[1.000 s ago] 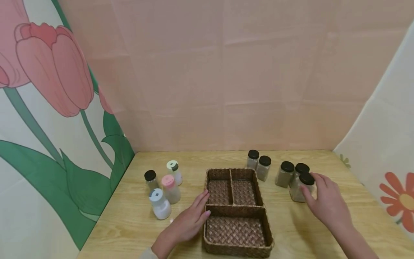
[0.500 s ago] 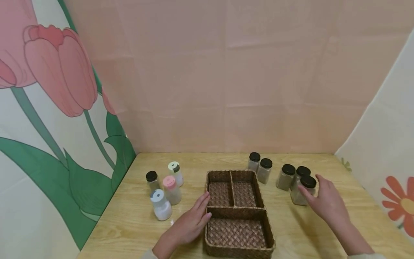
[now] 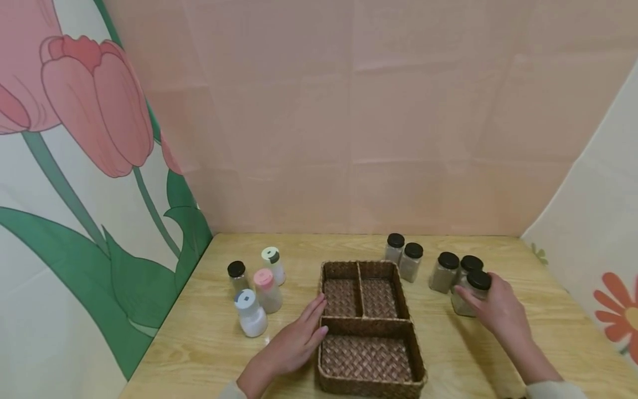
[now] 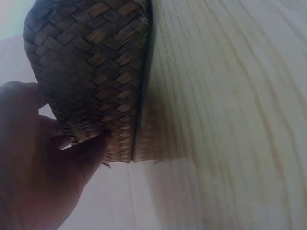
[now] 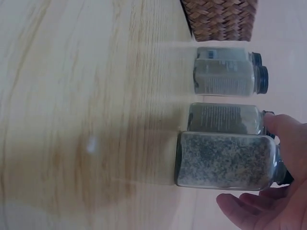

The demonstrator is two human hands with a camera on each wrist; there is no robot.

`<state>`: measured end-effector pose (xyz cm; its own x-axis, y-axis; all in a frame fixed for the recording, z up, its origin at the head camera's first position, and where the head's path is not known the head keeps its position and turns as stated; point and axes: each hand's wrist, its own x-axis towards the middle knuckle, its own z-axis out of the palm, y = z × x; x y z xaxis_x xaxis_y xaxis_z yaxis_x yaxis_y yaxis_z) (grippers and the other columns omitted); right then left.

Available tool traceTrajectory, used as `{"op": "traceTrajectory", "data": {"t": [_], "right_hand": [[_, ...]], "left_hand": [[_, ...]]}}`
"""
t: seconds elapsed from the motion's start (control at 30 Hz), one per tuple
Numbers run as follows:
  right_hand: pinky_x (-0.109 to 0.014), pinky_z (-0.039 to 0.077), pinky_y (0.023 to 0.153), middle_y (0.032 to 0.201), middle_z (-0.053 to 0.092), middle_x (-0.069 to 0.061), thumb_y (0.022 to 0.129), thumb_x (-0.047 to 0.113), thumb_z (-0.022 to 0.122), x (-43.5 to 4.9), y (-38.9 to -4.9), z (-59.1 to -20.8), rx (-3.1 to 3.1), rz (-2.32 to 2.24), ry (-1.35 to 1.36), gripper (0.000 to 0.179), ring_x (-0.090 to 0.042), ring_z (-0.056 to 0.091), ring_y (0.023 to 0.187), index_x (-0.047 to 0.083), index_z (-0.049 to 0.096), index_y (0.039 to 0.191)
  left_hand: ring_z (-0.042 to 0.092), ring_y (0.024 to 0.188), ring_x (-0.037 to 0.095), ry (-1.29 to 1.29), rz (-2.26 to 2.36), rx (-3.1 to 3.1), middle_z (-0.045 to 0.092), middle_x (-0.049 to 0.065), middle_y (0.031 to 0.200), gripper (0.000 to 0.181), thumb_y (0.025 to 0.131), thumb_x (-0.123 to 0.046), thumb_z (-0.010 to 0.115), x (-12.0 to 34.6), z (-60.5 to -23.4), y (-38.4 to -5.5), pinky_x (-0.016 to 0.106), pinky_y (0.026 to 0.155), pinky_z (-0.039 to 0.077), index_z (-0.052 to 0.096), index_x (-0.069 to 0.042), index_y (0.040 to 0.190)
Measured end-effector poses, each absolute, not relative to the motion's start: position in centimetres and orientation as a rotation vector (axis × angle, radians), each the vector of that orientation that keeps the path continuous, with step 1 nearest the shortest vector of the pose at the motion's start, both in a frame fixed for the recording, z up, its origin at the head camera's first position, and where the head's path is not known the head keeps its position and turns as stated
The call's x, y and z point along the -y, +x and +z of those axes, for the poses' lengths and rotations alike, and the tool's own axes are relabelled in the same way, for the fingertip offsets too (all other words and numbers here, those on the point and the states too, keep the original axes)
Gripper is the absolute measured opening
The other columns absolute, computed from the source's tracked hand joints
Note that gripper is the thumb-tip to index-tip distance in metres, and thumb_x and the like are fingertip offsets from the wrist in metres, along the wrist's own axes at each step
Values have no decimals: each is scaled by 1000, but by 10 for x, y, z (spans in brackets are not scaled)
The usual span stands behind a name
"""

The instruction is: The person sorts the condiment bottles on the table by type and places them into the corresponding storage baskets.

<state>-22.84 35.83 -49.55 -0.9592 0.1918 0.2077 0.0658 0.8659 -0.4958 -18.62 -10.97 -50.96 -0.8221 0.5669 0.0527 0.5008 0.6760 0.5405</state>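
Observation:
A brown woven basket [image 3: 371, 357] with three compartments stands on the table, nothing inside. My left hand [image 3: 297, 342] rests on its left side, fingers extended, tips at the rim; in the left wrist view the thumb [image 4: 93, 148] lies against the woven wall. To the right, my right hand [image 3: 498, 307] holds the top of a clear spice jar [image 5: 225, 160] with a black lid and speckled grey contents, thumb on one side and fingers on the other. The jar is upright, seemingly on the table. Two more black-lidded jars [image 3: 444, 272] stand close behind it.
Two black-lidded jars [image 3: 411, 262] stand behind the basket's right corner. On the left are a white-capped bottle [image 3: 251, 316], a pink-capped bottle [image 3: 268, 291], a pale-capped bottle [image 3: 273, 266] and a black-lidded jar [image 3: 238, 277]. A peach cloth [image 3: 359, 138] hangs behind the table.
My right hand's fingers have closed in on the front jar's lid from the right. The left hand keeps its place on the basket. The head view has shifted slightly.

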Motion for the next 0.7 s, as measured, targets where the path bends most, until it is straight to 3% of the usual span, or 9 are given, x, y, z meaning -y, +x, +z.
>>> {"op": "traceTrajectory", "data": {"t": [0.13, 0.3, 0.53, 0.7], "right_hand": [[-67, 50, 68, 113, 57, -44, 89, 59, 70, -359, -229, -499, 2761, 733, -208, 85, -59, 58, 97, -17, 51, 122], [-51, 50, 52, 91, 64, -34, 87, 59, 72, -361, -230, -502, 2763, 751, -264, 71, -40, 63, 72, -9, 57, 99], [-43, 49, 47, 83, 62, -30, 86, 70, 65, -363, -229, -498, 2870, 771, -392, 79, -32, 58, 63, -8, 55, 92], [-44, 48, 47, 80, 63, -29, 88, 64, 68, -360, -228, -500, 2837, 754, -380, 73, -33, 60, 63, -9, 56, 90]], "left_hand": [[29, 151, 27, 873, 843, -2757, -2, -5, 171, 60, 112, -44, 24, 109, -509, -187, 48, 118, 35, 5, -23, 165], [27, 152, 26, 870, 847, -2750, -3, -7, 170, 60, 111, -44, 24, 109, -508, -186, 49, 119, 33, 5, -23, 165], [26, 152, 26, 870, 845, -2752, -2, -7, 170, 60, 112, -44, 24, 109, -507, -187, 48, 119, 33, 7, -22, 165], [26, 152, 26, 875, 837, -2753, 0, -3, 171, 60, 112, -44, 24, 109, -507, -186, 48, 119, 33, 6, -21, 165]]}}
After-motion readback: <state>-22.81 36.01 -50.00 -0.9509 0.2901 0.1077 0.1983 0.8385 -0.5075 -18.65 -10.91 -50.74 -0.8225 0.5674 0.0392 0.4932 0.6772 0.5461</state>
